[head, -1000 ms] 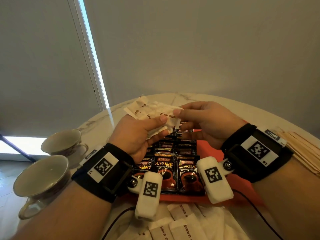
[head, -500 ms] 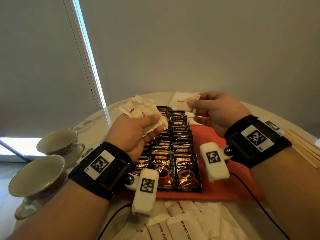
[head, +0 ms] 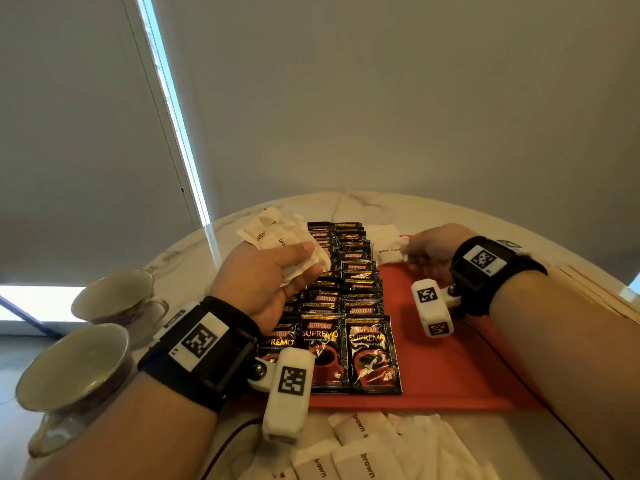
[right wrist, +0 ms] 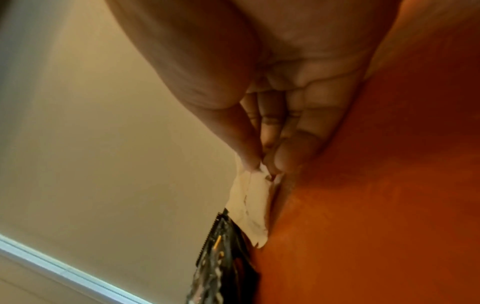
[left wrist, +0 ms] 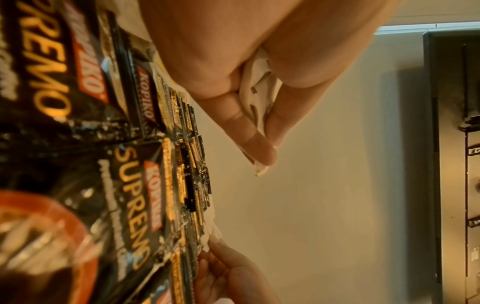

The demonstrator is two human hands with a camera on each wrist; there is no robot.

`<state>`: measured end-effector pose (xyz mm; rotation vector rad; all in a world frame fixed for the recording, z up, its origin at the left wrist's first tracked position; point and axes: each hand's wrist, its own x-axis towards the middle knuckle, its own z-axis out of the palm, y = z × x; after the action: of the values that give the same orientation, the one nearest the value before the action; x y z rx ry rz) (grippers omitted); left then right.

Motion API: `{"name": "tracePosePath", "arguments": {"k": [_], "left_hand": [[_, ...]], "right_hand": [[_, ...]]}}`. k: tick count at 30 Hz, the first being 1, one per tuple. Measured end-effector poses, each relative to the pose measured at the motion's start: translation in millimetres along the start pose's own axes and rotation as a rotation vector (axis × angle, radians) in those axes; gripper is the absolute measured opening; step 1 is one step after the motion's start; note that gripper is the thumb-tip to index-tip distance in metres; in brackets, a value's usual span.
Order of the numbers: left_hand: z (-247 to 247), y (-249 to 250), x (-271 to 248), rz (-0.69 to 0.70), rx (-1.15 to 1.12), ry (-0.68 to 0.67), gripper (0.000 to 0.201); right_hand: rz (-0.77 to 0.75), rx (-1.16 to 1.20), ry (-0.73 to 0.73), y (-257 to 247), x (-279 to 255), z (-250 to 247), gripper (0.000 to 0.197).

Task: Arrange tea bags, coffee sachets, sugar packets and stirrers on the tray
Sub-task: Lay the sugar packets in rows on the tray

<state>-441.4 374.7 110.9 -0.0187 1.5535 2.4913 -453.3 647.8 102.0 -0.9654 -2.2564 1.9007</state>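
A red tray [head: 450, 368] lies on the round marble table, its left part covered by rows of black Kopiko coffee sachets [head: 346, 306]. My left hand [head: 277, 275] hovers over the sachets and grips a bunch of white brown-sugar packets [head: 277, 237], also seen pinched between thumb and fingers in the left wrist view [left wrist: 257, 102]. My right hand [head: 426, 251] is low at the tray's far end, pinching one sugar packet [head: 389, 251] by its edge beside the sachets; the right wrist view shows that packet [right wrist: 249, 201] against the red tray [right wrist: 376, 185].
Loose sugar packets [head: 363, 445] lie on the table in front of the tray. Two teacups [head: 79, 365] stand at the left edge. Wooden stirrers [head: 595, 299] lie to the right of the tray. The grey wall rises just behind the table.
My right hand pulled one packet from the bunch, carried it right and down to the tray's far end. The left hand kept its bunch and barely moved.
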Motion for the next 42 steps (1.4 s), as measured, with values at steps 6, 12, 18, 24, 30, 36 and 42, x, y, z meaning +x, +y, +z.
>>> {"name": "tracePosePath", "arguments": {"k": [6, 12, 18, 24, 30, 36, 42], "left_hand": [[0, 1, 1, -0.005, 0.010, -0.003, 0.037], [1, 1, -1, -0.005, 0.021, -0.012, 0.030], [1, 3, -3, -0.006, 0.015, -0.011, 0.033], [4, 4, -8, -0.054, -0.005, -0.012, 0.037], [5, 5, -11, -0.112, 0.002, -0.035, 0.032], [7, 5, -20, -0.084, 0.111, -0.165, 0.022], [4, 6, -25, -0.009, 0.426, -0.380, 0.031]], "right_hand": [[0.005, -0.119, 0.022, -6, 2, 3, 0.012], [-0.011, -0.234, 0.052, -8, 6, 4, 0.014], [0.006, -0.056, 0.080, -1, 3, 5, 0.014], [0.026, -0.119, -0.029, 1, -12, 12, 0.013], [-0.023, 0.038, -0.069, -4, -25, 11, 0.019], [-0.242, 0.165, -0.417, -11, -86, 30, 0.037], [-0.402, 0.085, -0.519, -14, -116, 52, 0.051]]}}
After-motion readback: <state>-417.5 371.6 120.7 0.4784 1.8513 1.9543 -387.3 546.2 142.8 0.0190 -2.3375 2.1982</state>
